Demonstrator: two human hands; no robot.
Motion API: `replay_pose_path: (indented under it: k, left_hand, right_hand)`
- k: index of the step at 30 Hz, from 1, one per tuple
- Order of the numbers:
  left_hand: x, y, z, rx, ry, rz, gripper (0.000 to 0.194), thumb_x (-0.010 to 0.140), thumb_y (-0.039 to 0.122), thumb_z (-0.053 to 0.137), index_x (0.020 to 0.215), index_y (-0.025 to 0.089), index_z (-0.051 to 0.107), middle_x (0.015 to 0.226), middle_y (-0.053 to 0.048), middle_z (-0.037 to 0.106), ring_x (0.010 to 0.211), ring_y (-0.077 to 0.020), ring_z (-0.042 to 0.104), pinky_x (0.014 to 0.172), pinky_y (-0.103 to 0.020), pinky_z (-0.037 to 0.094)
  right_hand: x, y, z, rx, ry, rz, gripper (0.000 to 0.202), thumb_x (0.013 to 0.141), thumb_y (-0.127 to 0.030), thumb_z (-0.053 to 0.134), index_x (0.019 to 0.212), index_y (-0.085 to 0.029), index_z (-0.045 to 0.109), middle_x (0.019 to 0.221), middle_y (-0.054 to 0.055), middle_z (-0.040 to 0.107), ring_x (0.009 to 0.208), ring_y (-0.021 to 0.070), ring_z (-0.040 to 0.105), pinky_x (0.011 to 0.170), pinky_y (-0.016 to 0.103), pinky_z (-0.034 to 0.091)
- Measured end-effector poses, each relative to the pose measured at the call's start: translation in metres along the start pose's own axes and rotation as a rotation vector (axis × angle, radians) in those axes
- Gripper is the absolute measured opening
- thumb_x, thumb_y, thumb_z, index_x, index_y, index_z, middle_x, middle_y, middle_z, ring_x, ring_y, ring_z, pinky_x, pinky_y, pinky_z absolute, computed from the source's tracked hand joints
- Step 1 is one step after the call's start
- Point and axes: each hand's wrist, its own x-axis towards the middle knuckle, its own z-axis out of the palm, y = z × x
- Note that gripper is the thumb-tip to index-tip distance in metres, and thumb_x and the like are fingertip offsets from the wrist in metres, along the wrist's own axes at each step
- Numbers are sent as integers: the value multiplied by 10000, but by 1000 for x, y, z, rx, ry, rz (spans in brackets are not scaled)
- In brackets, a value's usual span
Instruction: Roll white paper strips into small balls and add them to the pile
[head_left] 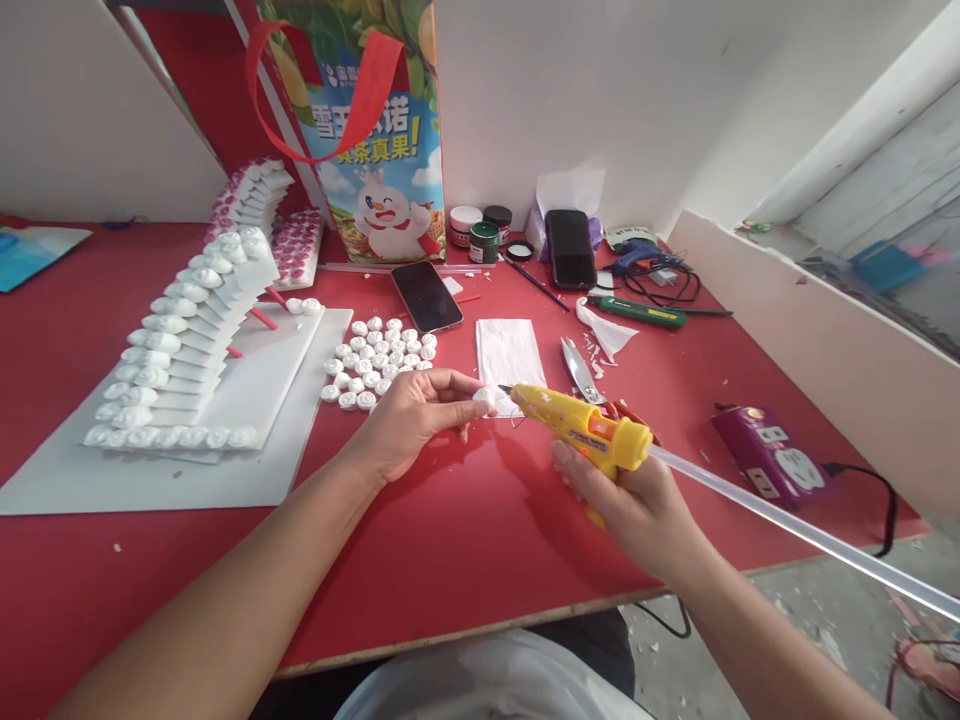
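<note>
Glue stick [810,535] runs off right edge; bag [397,215] top cropped, print part-covered by strap [375,90]. Packet [37,255] cut at left. Scissors [578,368] handles mostly behind glue gun [562,410], which also hides some fingers of right hand [637,510]. Rosette [485,397] partly covered by left hand [405,415]; nozzle [506,389] contact unclear.

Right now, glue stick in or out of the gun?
In. The clear glue stick runs into the back of the yellow glue gun, in the right hand.

The bag [386,185] stands at the desk's [450,570] back edge; rosettes [380,361] lie between board [225,482] and tissue [510,345].
</note>
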Motion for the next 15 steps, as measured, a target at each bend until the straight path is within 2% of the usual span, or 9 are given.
replay_pose_path:
  k: [3, 7, 12, 15]
  left_hand:
    - [0, 0, 0, 6, -14, 12, 372, 598, 344, 966, 855, 143, 788, 769, -36, 762, 556, -81, 554, 566, -241, 480]
    - [-1, 0, 0, 10, -23, 26, 366, 610, 346, 962, 861, 139, 795, 803, -42, 772, 585, -77, 563, 565, -220, 481]
    - [0, -1, -1, 4, -21, 25, 355, 613, 340, 963, 854, 143, 793, 776, -31, 766, 552, -69, 559, 563, -221, 487]
    - [0, -2, -2, 1, -21, 27, 352, 614, 343, 962, 851, 146, 793, 762, -30, 764, 545, -69, 554, 559, -221, 487]
  right_hand:
    - [1, 1, 2, -15, -23, -13, 424, 1008, -520, 519, 721, -208, 497, 621, -15, 436, 548, 111, 392, 477, 268, 315]
    - [4, 5, 2, -32, 11, 2, 453, 999, -557, 515, 708, -211, 483, 619, -15, 428, 548, 115, 396, 486, 277, 312]
    - [2, 4, -1, -2, 41, 2, 403, 987, -531, 559, 739, -215, 523, 609, -17, 447, 537, 118, 404, 485, 282, 319]
    - [1, 0, 0, 12, 15, -9, 408, 996, -524, 537, 733, -211, 529, 610, -13, 454, 535, 116, 403, 476, 277, 320]
